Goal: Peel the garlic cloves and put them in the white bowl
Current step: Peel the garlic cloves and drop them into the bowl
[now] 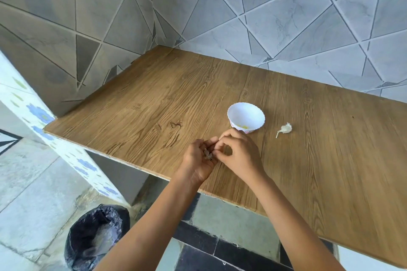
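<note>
Left hand (199,160) cups garlic clove (208,154) with loose skin; right hand (239,152) pinches at it. Both work above table (143,105), near its front edge. White bowl (243,114) just beyond right hand; garlic remnant (285,128) near bowl, apart.

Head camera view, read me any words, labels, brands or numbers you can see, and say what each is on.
No readable text anywhere.
The white bowl shows only a coloured pattern near its base, the wall tiles only lines and triangles, the pillar only blue flowers.
The black bin bag bears none.
</note>
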